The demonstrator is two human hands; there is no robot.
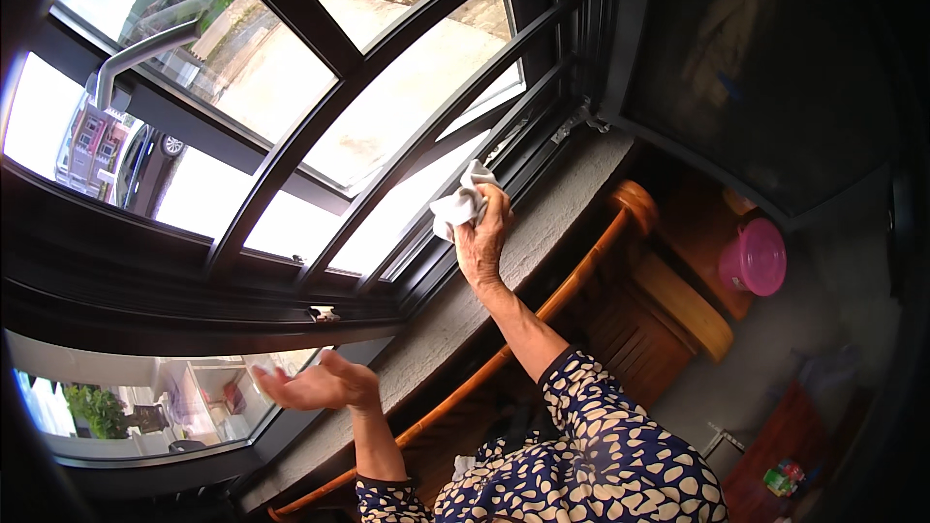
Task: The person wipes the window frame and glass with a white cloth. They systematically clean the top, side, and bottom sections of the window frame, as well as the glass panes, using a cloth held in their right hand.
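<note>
Hands at a barred window (349, 62), seen from above. The right hand (484, 237) is closed about a crumpled white cloth (462, 201), gripped between thumb and fingers, with loose folds showing beyond the fingertips. The cloth lies at the window's lower edge, just beside the outer edge of the rough grey sill (593, 161); whether it presses on the frame cannot be told. The left hand (325, 383) is mostly open, palm turned up and fingers loosely spread, with nothing visible in its grasp. It is in front of the lower-left pane (145, 397), near the sill's outer edge; contact with the glass cannot be made out. A pale latch (325, 313) is set on the window's lower rail, above the left hand. Both forearms emerge from dark, pale-spotted sleeves (605, 397). A wooden bench (659, 310) runs along the sill's inner edge. A pink bucket (758, 258) appears near the bench's far end; its support is unclear. At lower right, a reddish table (760, 450) bears a green-and-red packet (782, 478). Outside are a car (140, 169) and pale paving (276, 73).
</note>
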